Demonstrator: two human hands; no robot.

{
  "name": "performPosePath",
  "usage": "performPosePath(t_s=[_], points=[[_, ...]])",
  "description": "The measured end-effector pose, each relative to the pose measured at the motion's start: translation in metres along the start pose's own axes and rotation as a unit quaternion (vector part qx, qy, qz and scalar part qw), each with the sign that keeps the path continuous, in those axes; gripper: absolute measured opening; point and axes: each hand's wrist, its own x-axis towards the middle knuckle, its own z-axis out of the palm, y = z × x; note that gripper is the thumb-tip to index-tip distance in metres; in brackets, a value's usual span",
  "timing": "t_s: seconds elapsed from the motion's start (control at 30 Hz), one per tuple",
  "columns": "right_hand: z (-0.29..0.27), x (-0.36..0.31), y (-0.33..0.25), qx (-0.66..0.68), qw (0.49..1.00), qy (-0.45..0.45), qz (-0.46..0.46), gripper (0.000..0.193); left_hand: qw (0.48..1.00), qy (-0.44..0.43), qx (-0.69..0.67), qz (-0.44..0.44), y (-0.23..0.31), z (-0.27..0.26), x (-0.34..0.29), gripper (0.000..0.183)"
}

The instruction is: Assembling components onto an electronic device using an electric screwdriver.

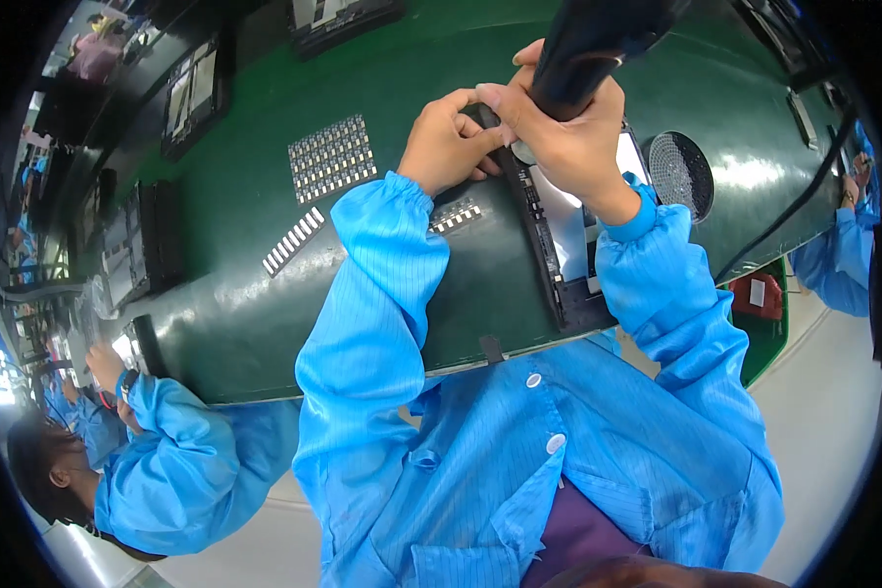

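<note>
My right hand (pixel 583 147) is closed around a thick black cylindrical tool (pixel 598 54) that looks like an electric screwdriver. Its working end is hidden by the hand. Beside it, my left hand (pixel 451 142) has its fingers bent and pinched at the upper left corner of a black frame (pixel 547 257). What those fingers hold, if anything, is hidden. Inside the frame lie a white panel (pixel 563 220) and narrow circuit strips along the left edge. The thumb of the right hand nearly meets the left fingertips. Below the left wrist lies a small group of board pieces (pixel 458 216).
On the green table (pixel 392 294) lie a sheet of small boards (pixel 331 159) and a row of white pieces (pixel 293 241). A round dish (pixel 681 176) of tiny parts stands right of the frame. A black cable (pixel 794 211) crosses the right. A co-worker in blue (pixel 181 461) sits left.
</note>
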Motion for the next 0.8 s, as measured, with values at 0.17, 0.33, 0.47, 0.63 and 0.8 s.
performPosePath(t_s=[0.17, 0.33, 0.47, 0.63, 0.8], points=[[-0.032, 0.010, -0.024, -0.031, 0.999, 0.027, -0.029, 0.028, 0.983, 0.140, 0.086, 0.079, -0.002, 0.013, -0.016, 0.034], [-0.079, 0.010, -0.054, 0.008, 0.989, 0.145, -0.011, 0.028, 0.847, 0.110, 0.369, 0.367, 0.007, 0.063, -0.071, 0.023], [-0.093, 0.008, -0.052, 0.074, 0.977, 0.197, -0.007, 0.028, 0.791, 0.017, 0.392, 0.469, -0.003, 0.117, -0.127, 0.026], [-0.109, 0.003, -0.041, 0.161, 0.961, 0.225, -0.021, 0.036, 0.802, 0.037, 0.408, 0.435, -0.015, 0.094, -0.091, 0.038], [-0.109, -0.007, -0.024, 0.176, 0.978, 0.108, 0.009, 0.023, 0.768, 0.134, 0.506, 0.368, 0.013, 0.042, 0.012, 0.031]])
